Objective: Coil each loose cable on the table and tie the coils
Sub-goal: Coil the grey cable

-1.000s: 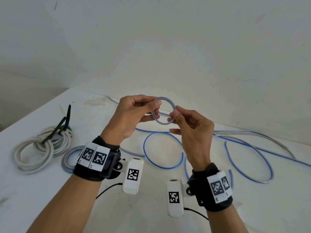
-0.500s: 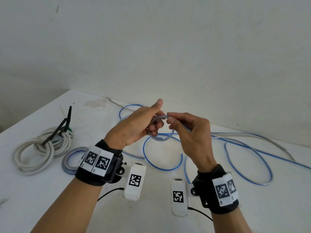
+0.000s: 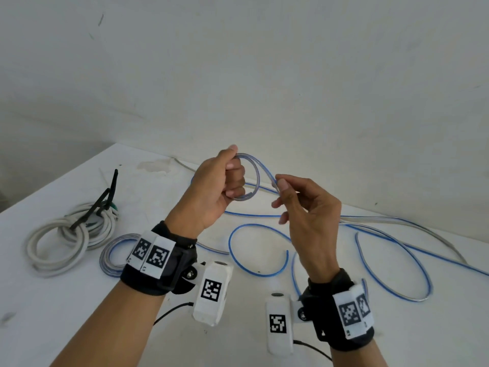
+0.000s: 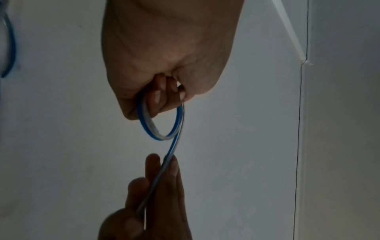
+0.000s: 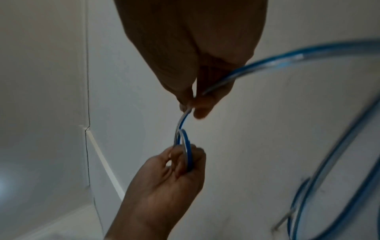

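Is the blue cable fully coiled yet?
No. The left hand holds one small loop of the blue cable; the rest sprawls on the table.

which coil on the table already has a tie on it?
The thick white coil at far left: a black tie cinches it. The smaller blue-and-white coil beside it shows none.

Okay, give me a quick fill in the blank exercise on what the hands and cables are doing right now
1. The small loop of blue and clear cable is gripped by the ____ hand.
2. The right hand pinches the cable between thumb and ____.
3. The thick white coil on the table is bound with a ____ tie.
4. The rest of the blue and clear cable lies ____ on the table.

Missing words: left; forefinger; black; loose
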`<state>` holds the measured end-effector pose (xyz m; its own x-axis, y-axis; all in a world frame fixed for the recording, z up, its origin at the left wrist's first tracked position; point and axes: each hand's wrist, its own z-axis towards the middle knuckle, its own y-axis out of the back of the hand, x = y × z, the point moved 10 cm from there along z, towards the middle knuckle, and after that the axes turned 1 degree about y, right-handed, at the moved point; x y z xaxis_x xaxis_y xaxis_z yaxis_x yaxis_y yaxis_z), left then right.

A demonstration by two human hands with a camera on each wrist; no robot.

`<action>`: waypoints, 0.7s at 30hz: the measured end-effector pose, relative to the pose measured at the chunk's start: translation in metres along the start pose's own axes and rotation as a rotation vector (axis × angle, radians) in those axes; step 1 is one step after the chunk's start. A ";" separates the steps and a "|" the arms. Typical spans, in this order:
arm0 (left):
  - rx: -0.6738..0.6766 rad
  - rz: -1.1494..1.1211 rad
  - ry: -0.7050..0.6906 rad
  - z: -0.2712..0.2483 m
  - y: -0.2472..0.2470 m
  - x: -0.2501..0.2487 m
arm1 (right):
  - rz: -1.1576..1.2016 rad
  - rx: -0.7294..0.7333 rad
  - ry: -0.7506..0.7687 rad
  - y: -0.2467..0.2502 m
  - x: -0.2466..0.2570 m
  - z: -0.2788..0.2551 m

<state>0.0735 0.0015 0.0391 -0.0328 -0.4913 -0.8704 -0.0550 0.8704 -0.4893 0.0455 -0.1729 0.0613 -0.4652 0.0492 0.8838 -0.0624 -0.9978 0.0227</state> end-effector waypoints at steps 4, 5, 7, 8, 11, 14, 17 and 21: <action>-0.027 -0.118 -0.025 -0.003 -0.001 -0.002 | -0.034 -0.038 0.004 -0.012 -0.001 -0.010; -0.032 -0.138 -0.032 -0.004 -0.002 -0.001 | -0.030 -0.041 0.003 -0.013 -0.003 -0.010; -0.053 -0.179 -0.050 -0.005 -0.003 -0.001 | -0.009 -0.041 -0.005 -0.014 -0.005 -0.011; -0.062 -0.203 -0.059 -0.006 -0.004 0.000 | 0.003 -0.046 -0.010 -0.014 -0.005 -0.011; -0.068 -0.248 -0.092 -0.007 -0.008 0.002 | 0.034 -0.080 -0.025 -0.016 -0.006 -0.014; -0.057 -0.273 -0.110 -0.009 -0.012 0.005 | 0.060 -0.118 -0.035 -0.014 -0.008 -0.014; -0.007 -0.327 -0.097 -0.010 -0.019 0.010 | 0.078 -0.136 -0.029 -0.008 -0.006 -0.012; 0.073 -0.295 -0.054 -0.009 -0.028 0.011 | 0.061 -0.127 0.000 0.007 0.002 -0.003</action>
<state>0.0656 -0.0281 0.0439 0.0274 -0.7224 -0.6909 0.0173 0.6914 -0.7222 0.0418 -0.1792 0.0614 -0.4720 -0.0117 0.8815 -0.1454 -0.9852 -0.0909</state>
